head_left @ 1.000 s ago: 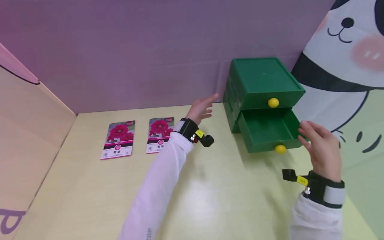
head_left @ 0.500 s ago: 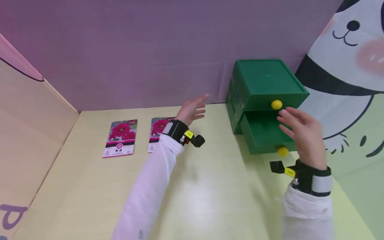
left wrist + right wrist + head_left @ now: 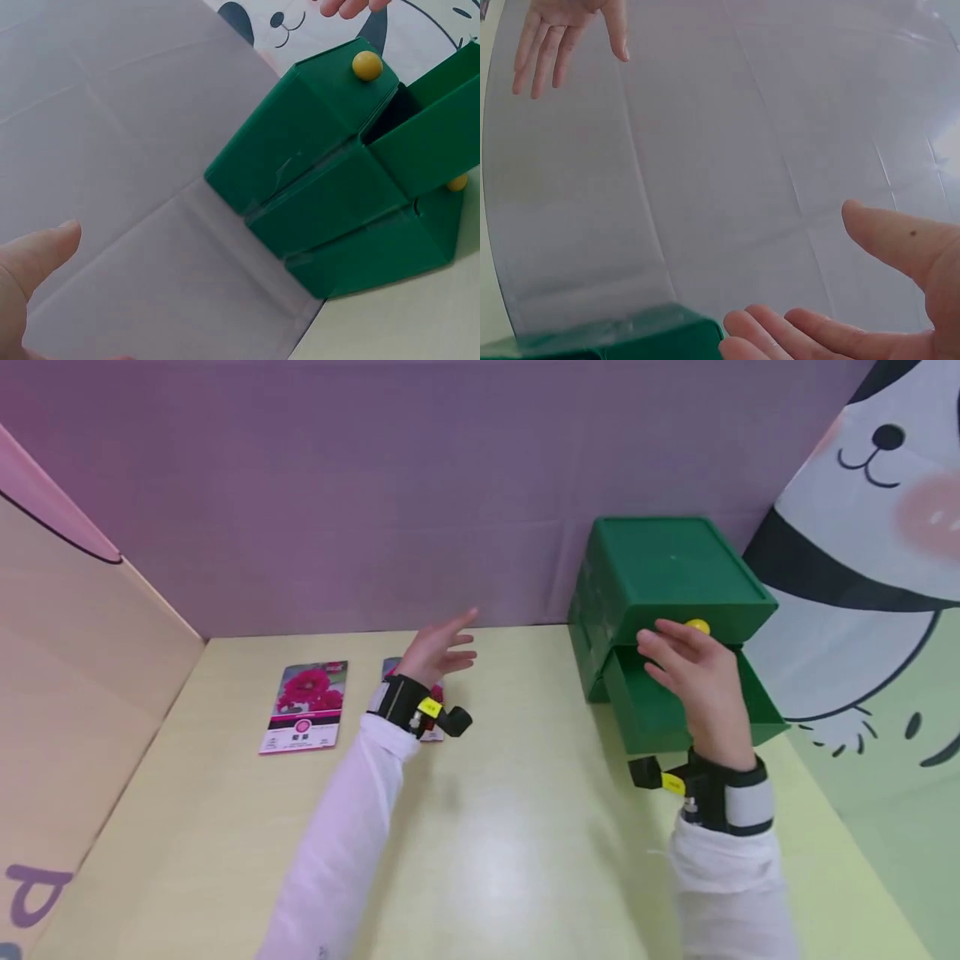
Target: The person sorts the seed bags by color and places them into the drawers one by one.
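Brightness: even, bright, diffuse light in all three views.
Source: overhead; a broad soft sheen lies on the glossy pale yellow tabletop (image 3: 487,852) in the head view.
Shadows: soft and faint, falling beside the green plastic two-drawer box (image 3: 667,627) and beneath the white sleeves.
Glare: mild on the tabletop only; nothing is washed out.
Colour: the purple paper backdrop (image 3: 337,485) reads grey-lilac in both wrist views.
Blur: slight softness on the hands in the head view; the near fingers (image 3: 900,240) in the right wrist view are out of focus.
Distortion: wide-angle bending of edges toward the frame borders.
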